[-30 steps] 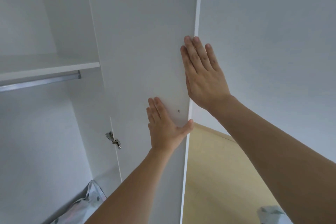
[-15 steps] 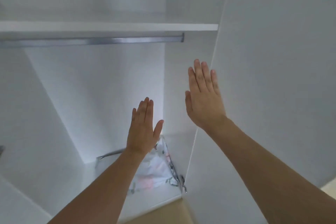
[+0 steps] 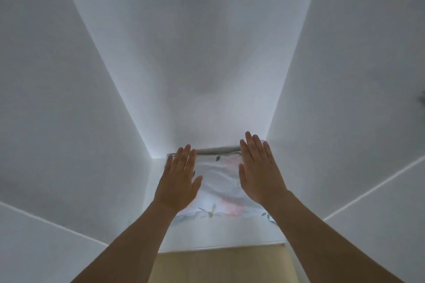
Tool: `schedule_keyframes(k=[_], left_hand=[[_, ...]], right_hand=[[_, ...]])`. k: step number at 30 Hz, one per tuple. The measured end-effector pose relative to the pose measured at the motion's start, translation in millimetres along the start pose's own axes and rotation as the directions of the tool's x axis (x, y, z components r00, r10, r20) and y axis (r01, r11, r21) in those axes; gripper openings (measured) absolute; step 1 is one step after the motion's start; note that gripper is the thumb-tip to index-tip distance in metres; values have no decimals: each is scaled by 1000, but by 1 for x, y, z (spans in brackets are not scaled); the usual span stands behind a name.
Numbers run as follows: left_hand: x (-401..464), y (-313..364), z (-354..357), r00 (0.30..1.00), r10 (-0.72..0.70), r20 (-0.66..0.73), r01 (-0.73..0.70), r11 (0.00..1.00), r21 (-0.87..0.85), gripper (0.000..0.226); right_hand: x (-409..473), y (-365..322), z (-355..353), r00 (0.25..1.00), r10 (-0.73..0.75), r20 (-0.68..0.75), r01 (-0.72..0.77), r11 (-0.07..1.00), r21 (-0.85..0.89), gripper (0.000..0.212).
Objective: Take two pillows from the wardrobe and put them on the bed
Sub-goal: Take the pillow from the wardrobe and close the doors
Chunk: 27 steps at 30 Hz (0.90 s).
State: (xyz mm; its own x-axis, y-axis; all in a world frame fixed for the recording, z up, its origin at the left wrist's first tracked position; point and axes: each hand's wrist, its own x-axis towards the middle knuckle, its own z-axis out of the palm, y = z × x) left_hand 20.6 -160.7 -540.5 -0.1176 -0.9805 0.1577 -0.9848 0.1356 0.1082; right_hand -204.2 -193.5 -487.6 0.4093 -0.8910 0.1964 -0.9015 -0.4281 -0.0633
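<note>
A white pillow (image 3: pixel 219 187) with a pink and green flower print lies flat on the bottom of the open white wardrobe (image 3: pixel 207 57). A grey edge behind it may belong to a second pillow (image 3: pixel 217 150); I cannot tell. My left hand (image 3: pixel 178 182) hovers over the pillow's left side, fingers spread, holding nothing. My right hand (image 3: pixel 259 173) hovers over its right side, also flat and empty. Whether the palms touch the fabric is not visible.
The wardrobe's white side walls (image 3: pixel 69 99) close in left and right of the pillow. Its front bottom lip (image 3: pixel 220 247) runs below my forearms. A strip of yellowish wood floor (image 3: pixel 220 264) shows in front of the wardrobe.
My view has tilted down from the hanging rail and shelf to the wardrobe's bottom. Both hands came off the door area and dropped down over the pillow.
</note>
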Motion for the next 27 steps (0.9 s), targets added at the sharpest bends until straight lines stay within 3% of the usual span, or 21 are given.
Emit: schedule_keyframes(k=[8,13,18,27], left_hand=[[-5,-56,352,919,-66,389,53,998,45,81],[26,-91,495,901,-87,426,61,995,73,98],[48,-122,569,917,-64,395,13,992,128,109],[49,-147,637,959,38,280,-39,999,-1,85]], right_hand=[[-11,65,369,926,-27,377,49,998,-48,75],[9,80,530,900,4,435,20,998,-52,94],[27,86,622,911,13,411,12,998,-59,117],[23,95,687,976,-50,212,64,996,-61,93]])
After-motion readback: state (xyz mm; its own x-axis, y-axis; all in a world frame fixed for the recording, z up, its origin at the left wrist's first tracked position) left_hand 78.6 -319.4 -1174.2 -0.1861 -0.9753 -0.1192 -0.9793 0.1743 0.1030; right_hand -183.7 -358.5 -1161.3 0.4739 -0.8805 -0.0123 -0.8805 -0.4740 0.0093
